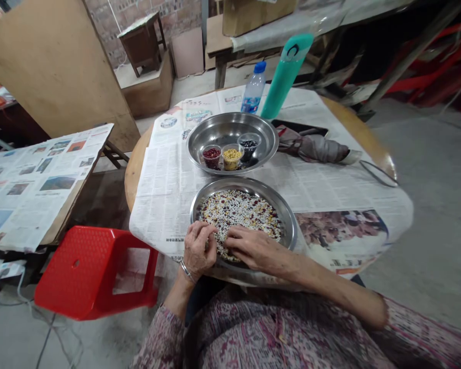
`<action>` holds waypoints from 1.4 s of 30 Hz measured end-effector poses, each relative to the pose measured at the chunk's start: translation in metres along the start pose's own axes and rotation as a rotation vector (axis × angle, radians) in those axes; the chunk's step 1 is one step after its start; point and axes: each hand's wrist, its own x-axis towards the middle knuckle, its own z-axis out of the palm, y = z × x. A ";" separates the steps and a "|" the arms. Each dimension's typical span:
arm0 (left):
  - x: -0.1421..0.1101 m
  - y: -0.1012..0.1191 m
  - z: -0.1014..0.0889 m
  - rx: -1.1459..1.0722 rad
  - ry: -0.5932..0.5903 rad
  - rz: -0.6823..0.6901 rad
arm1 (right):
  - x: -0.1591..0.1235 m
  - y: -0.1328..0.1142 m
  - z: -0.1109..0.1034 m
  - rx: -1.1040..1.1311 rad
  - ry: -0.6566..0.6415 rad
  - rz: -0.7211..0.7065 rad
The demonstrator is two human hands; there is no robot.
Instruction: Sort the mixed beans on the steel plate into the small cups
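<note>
In front of me is a round steel tray (292, 218) spread with mixed grains and beans (240, 210), white, yellow, dark red and black. My left hand (200, 248) is at its near left rim, fingers curled and thumb closed toward them. My right hand (253, 248) reaches over the near rim, fingers bent together and down into the mix. Whatever the fingertips pinch is hidden or too small to name. Behind, a second steel tray (200, 130) bears three clear cups: red beans (212, 156), yellow beans (231, 157) and black beans (248, 146).
Newspaper (157, 189) covers the round table. A water bottle (253, 89), a teal bottle (286, 79) and a folded grey umbrella (315, 146) stand or lie beyond the trays. A red stool (77, 271) is at left, beside another newspaper-covered table (42, 184).
</note>
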 end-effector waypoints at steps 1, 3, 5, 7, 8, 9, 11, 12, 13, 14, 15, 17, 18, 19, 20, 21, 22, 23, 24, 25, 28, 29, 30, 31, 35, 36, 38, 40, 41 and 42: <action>0.000 0.000 0.000 0.000 0.000 0.004 | -0.005 0.004 -0.003 -0.003 -0.028 -0.007; -0.001 -0.002 0.001 0.001 -0.002 0.021 | -0.014 0.016 -0.010 -0.013 -0.034 0.006; -0.001 -0.003 0.002 0.010 -0.009 0.033 | -0.021 0.032 -0.017 -0.027 0.020 0.052; -0.001 -0.003 0.002 0.021 -0.014 0.036 | -0.023 0.049 -0.022 -0.051 0.095 0.118; -0.001 -0.003 0.002 0.021 -0.011 0.040 | -0.022 0.056 -0.023 -0.065 0.130 0.153; -0.001 -0.003 0.002 0.019 -0.006 0.045 | -0.019 0.062 -0.023 -0.077 0.163 0.191; 0.000 -0.002 0.002 0.010 0.002 0.061 | -0.009 0.068 -0.021 -0.084 0.215 0.260; 0.000 -0.002 0.002 0.008 0.004 0.064 | -0.003 0.067 -0.019 -0.071 0.229 0.281; 0.000 -0.002 0.002 0.006 0.005 0.063 | 0.004 0.064 -0.017 -0.046 0.230 0.286; 0.001 -0.002 0.001 0.004 0.007 0.058 | 0.010 0.059 -0.014 -0.011 0.218 0.276; 0.001 -0.001 0.001 -0.001 0.011 0.052 | 0.016 0.051 -0.012 0.033 0.199 0.253; 0.001 -0.001 0.001 -0.010 0.017 0.036 | 0.023 0.034 -0.007 0.117 0.124 0.178; 0.001 0.000 0.001 -0.016 0.021 0.028 | 0.025 0.026 -0.006 0.154 0.075 0.133; 0.001 0.000 0.000 -0.020 0.023 0.021 | 0.026 0.019 -0.004 0.180 0.022 0.083; 0.000 0.000 0.000 -0.023 0.025 0.013 | 0.026 0.014 -0.004 0.195 -0.029 0.034; 0.000 0.001 0.000 -0.024 0.025 0.007 | 0.025 0.011 -0.004 0.197 -0.073 -0.008; 0.000 0.001 0.000 -0.023 0.025 0.002 | 0.025 0.010 -0.004 0.184 -0.104 -0.039; 0.000 0.001 0.000 -0.022 0.023 0.000 | 0.025 0.012 -0.005 0.157 -0.115 -0.050; 0.000 0.001 0.000 -0.018 0.019 0.000 | 0.025 0.016 -0.006 0.121 -0.106 -0.037; 0.000 0.001 0.000 -0.015 0.014 -0.001 | 0.025 0.021 -0.007 0.080 -0.079 -0.003; 0.001 0.001 0.000 0.003 -0.017 0.007 | 0.029 0.039 -0.015 -0.026 0.029 0.133; 0.002 0.001 0.000 0.013 -0.037 0.015 | 0.032 0.043 -0.019 -0.048 0.054 0.165; 0.003 0.001 0.000 0.027 -0.060 0.024 | 0.035 0.046 -0.023 -0.061 0.074 0.188; 0.003 0.001 0.000 0.041 -0.083 0.033 | 0.039 0.048 -0.028 -0.065 0.096 0.205; 0.005 0.002 0.001 0.078 -0.129 0.048 | 0.067 0.049 -0.056 -0.027 0.244 0.291; 0.005 0.002 0.001 0.082 -0.129 0.053 | 0.077 0.051 -0.064 -0.024 0.284 0.319; 0.005 0.002 0.002 0.089 -0.130 0.062 | 0.100 0.056 -0.081 -0.061 0.355 0.397; 0.006 0.002 0.002 0.090 -0.133 0.068 | 0.125 0.065 -0.095 -0.137 0.350 0.470; 0.006 0.002 0.002 0.089 -0.135 0.071 | 0.136 0.070 -0.101 -0.179 0.318 0.514; 0.006 0.002 0.001 0.085 -0.135 0.075 | 0.147 0.076 -0.106 -0.234 0.283 0.563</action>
